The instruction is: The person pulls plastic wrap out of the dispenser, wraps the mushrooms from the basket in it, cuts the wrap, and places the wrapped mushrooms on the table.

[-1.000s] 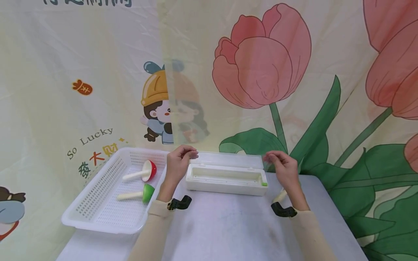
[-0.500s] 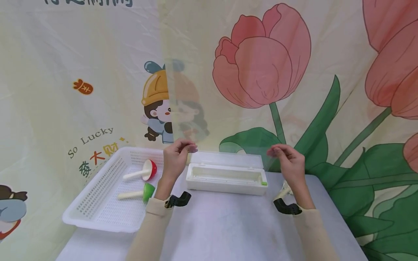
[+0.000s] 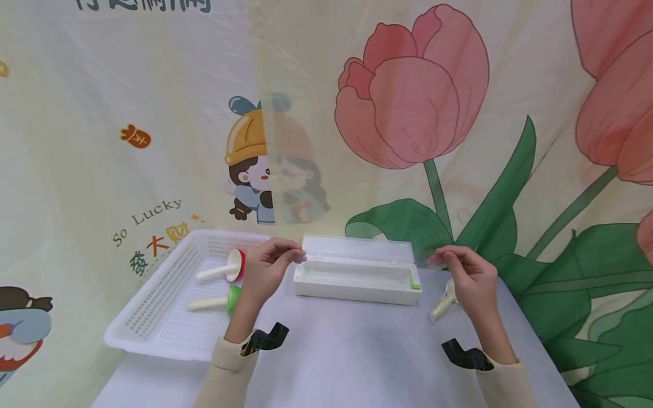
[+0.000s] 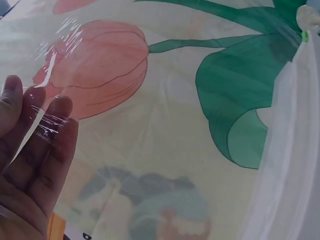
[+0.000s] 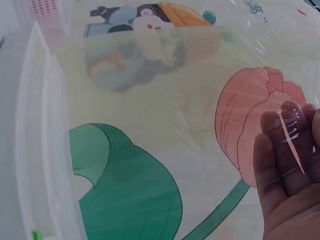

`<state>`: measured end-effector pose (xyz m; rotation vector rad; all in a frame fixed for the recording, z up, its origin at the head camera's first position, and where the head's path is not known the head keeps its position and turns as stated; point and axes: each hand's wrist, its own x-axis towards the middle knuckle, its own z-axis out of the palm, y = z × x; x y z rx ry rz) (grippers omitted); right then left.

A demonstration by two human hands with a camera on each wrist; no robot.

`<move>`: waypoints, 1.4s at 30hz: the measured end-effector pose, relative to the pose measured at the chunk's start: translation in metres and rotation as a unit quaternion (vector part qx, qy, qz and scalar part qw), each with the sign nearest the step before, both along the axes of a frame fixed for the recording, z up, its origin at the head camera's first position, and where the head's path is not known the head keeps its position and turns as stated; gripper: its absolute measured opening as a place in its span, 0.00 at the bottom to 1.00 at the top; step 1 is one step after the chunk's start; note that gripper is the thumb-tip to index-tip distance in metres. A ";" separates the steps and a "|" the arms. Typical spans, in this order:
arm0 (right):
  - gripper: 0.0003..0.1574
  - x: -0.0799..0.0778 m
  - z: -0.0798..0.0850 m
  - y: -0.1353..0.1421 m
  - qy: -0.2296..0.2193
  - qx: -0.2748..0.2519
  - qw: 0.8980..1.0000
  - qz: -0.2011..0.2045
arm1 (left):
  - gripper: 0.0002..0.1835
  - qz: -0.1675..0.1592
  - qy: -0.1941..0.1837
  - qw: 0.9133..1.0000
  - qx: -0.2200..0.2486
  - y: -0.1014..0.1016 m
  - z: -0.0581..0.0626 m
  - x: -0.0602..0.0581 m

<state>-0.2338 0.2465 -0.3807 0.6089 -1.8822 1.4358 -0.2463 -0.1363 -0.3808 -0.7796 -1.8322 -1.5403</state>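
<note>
Both hands hold a clear sheet of cling film (image 4: 72,37), stretched between them and seen mainly by its shiny creases. My left hand (image 3: 262,272) pinches its left edge between thumb and fingers, beside the basket. On the other side, my right hand (image 3: 474,283) pinches the right edge, with creases of film (image 5: 290,140) across its fingers in the right wrist view. Behind and between the hands stands a long white cling film box (image 3: 357,290), its see-through lid (image 3: 357,247) raised and a green slider at its right end.
A white perforated basket (image 3: 148,345) at the left holds a red-topped piece (image 3: 236,265) and a green-topped piece (image 3: 233,298), both with pale handles. Right of the box, partly behind my right hand, lies a pale-handled item (image 3: 441,309) in clear wrap. A printed cloth (image 3: 306,56) hangs behind the table.
Both hands rose slightly and spread apart, then came lower and nearer to me, spreading further with the film between them. More of the wrapped item now shows. The box stays put.
</note>
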 end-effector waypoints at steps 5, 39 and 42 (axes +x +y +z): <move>0.10 0.020 -0.014 0.003 0.018 0.006 0.998 0.053 | 0.09 -0.038 0.001 0.999 -0.001 -0.006 -0.018 0.019; 0.11 0.113 -0.175 0.023 -0.305 0.175 0.923 0.156 | 0.10 -0.232 -0.112 0.948 -0.185 -0.033 -0.181 0.090; 0.09 0.111 -0.186 0.019 -0.339 0.207 0.908 0.135 | 0.05 -0.203 -0.147 0.933 -0.259 -0.031 -0.188 0.088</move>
